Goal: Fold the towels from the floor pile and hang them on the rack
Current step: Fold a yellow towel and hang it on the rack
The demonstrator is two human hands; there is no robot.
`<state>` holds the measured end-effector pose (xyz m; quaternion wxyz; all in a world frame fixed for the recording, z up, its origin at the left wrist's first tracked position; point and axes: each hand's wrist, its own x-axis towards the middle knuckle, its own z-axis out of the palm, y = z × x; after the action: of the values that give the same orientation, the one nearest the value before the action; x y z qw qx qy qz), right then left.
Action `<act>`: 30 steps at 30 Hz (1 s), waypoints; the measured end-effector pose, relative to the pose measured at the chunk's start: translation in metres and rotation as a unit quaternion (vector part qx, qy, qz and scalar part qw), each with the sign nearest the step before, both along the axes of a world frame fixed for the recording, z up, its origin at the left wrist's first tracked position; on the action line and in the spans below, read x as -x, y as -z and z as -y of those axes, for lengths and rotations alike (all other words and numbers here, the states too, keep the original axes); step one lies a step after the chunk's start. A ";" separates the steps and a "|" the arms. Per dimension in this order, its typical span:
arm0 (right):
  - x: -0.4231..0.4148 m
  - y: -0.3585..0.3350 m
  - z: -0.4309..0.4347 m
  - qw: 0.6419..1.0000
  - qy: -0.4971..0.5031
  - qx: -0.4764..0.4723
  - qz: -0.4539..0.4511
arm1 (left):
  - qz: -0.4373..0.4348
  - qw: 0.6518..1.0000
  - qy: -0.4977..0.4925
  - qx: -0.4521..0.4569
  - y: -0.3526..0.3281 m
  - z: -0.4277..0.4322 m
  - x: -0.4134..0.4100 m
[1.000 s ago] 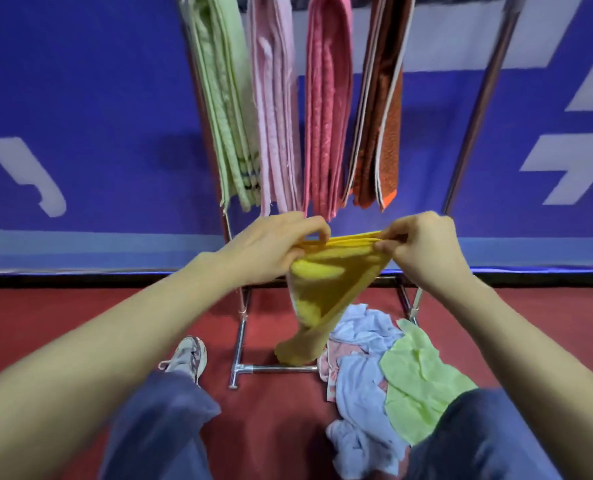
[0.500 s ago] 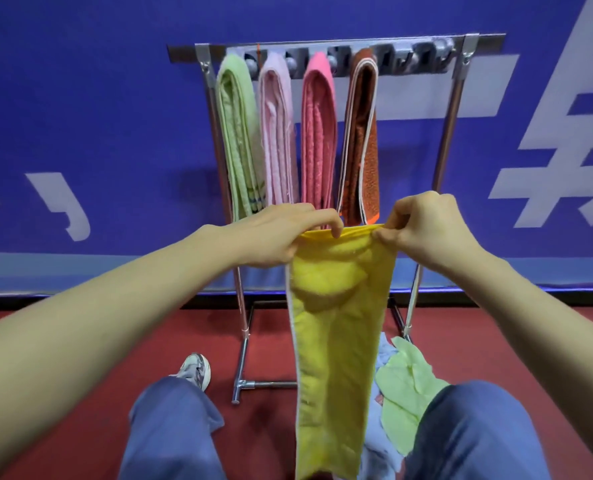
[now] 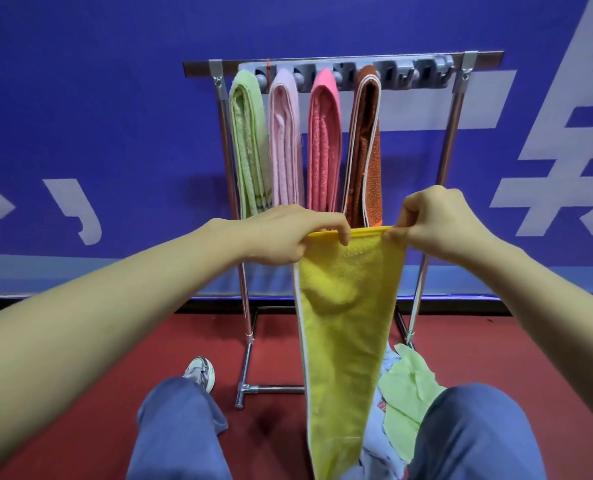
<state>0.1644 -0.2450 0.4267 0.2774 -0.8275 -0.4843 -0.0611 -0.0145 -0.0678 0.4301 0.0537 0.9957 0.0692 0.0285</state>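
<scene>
Item: one yellow towel (image 3: 340, 334), terry pile, bright yellow with a pale edging down its left side, folded lengthwise into a long narrow band; a soft crease bulges just below the top. It hangs straight down from both hands, its lower end passing out of view between the person's knees. Left hand (image 3: 284, 235): closed, thumb and fingers pinching the top left corner of the yellow towel. Right hand (image 3: 433, 221): closed, fingertips pinching the top right corner, so the upper edge runs taut and level between the two hands. Beyond the hands: one metal rack (image 3: 456, 133), two uprights and a top bar. On it hang four folded towels, counted from the left hand's side across: one green towel (image 3: 250, 143), one pale pink towel (image 3: 284, 140), one deep pink towel (image 3: 324, 140), one brown towel (image 3: 366, 147) with a white border; the bar above the right hand holds nothing. The lower ends of all four sit just behind the knuckles. Below the right hand: one floor pile (image 3: 406, 386) on the red floor (image 3: 97, 393), light green cloth on top, pale blue beneath, partly hidden by the yellow towel; piece count cannot be told. Below the left hand: one shoe (image 3: 201, 372). Backdrop: one blue wall banner (image 3: 97, 116) with white characters.
</scene>
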 end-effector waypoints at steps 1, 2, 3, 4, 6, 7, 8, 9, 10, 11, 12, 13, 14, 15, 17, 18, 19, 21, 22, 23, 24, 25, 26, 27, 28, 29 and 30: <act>0.000 -0.002 0.001 1.000 -0.003 0.006 0.000 | -0.004 1.000 -0.004 -0.002 -0.001 0.000 0.000; -0.001 -0.004 0.001 1.000 -0.004 0.011 0.003 | -0.007 1.000 -0.007 -0.002 -0.002 0.001 0.000; 0.000 -0.005 0.001 1.000 -0.003 0.014 0.006 | -0.008 1.000 -0.009 0.002 -0.002 0.001 0.000; 0.000 -0.005 0.001 1.000 -0.002 0.013 0.006 | -0.008 1.000 -0.010 0.009 -0.003 0.001 0.000; 0.000 -0.005 -0.001 1.000 -0.002 -0.002 -0.006 | -0.009 1.000 -0.008 0.025 -0.004 0.000 -0.001; 0.001 -0.004 -0.001 1.000 -0.003 -0.010 -0.011 | -0.009 0.999 -0.008 0.032 -0.005 -0.001 -0.002; 0.002 -0.003 -0.002 1.000 -0.005 -0.015 -0.013 | -0.009 0.999 -0.009 0.036 -0.005 -0.002 -0.003; 0.002 -0.002 -0.003 1.000 -0.010 -0.019 -0.014 | -0.009 0.999 -0.012 0.036 -0.006 -0.003 -0.004; 0.004 -0.001 -0.003 1.000 -0.017 -0.023 -0.014 | -0.008 0.999 -0.018 0.033 -0.006 -0.003 -0.005; 0.005 -0.001 -0.003 0.999 -0.026 -0.026 -0.013 | -0.005 0.999 -0.025 0.029 -0.007 -0.003 -0.006; 0.007 -0.001 -0.002 0.999 -0.039 -0.028 -0.013 | -0.001 0.999 -0.032 0.027 -0.007 -0.003 -0.008; 0.009 -0.001 -0.002 0.998 -0.059 -0.025 -0.016 | 0.005 0.999 -0.039 0.024 -0.007 -0.003 -0.009; 0.011 -0.001 0.000 0.996 -0.086 -0.016 -0.024 | 0.011 0.999 -0.045 0.020 -0.007 -0.003 -0.009; 0.014 -0.002 0.001 0.992 -0.116 -0.002 -0.038 | 0.016 0.998 -0.050 0.015 -0.008 -0.003 -0.011; 0.022 -0.003 0.003 0.986 -0.158 0.030 -0.052 | 0.019 0.999 -0.050 0.006 -0.008 -0.002 -0.013; 0.025 -0.004 0.004 0.984 -0.167 0.040 -0.052 | 0.019 0.999 -0.046 0.002 -0.008 0.000 -0.014; 0.028 -0.006 0.004 0.983 -0.171 0.044 -0.057 | 0.018 0.999 -0.042 -0.003 -0.008 0.001 -0.015; 0.032 -0.010 0.004 0.980 -0.176 0.045 -0.082 | 0.014 0.999 -0.035 -0.010 -0.007 0.002 -0.017; 0.032 -0.010 0.004 0.979 -0.178 0.049 -0.083 | 0.011 0.999 -0.031 -0.012 -0.006 0.002 -0.018; 0.033 -0.011 0.004 0.978 -0.187 0.061 -0.070 | 0.008 1.000 -0.026 -0.013 -0.005 0.002 -0.019; 0.034 -0.011 0.004 0.976 -0.200 0.078 -0.046 | 0.005 1.000 -0.021 -0.013 -0.005 0.003 -0.019; 0.035 -0.010 0.003 0.972 -0.215 0.094 -0.014 | 0.000 1.000 -0.017 -0.014 -0.005 0.003 -0.020; 0.035 -0.009 0.002 0.968 -0.230 0.103 0.025 | -0.003 1.000 -0.015 -0.016 -0.005 0.004 -0.019; 0.033 -0.006 0.000 0.962 -0.243 0.107 0.066 | -0.006 1.000 -0.014 -0.019 -0.004 0.004 -0.020; 0.032 -0.003 -0.002 0.956 -0.252 0.109 0.103 | -0.006 1.000 -0.013 -0.019 -0.004 0.003 -0.020; 0.031 -0.001 -0.003 0.951 -0.253 0.109 0.137 | -0.004 1.000 -0.011 -0.017 -0.004 0.004 -0.019; 0.030 0.001 -0.004 0.947 -0.251 0.102 0.171 | -0.001 1.000 -0.008 -0.014 -0.004 0.005 -0.020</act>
<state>0.1346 -0.2408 0.4254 0.1108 -0.6803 -0.7200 -0.0805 0.0051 -0.0726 0.4341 0.0392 0.9959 0.0768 0.0284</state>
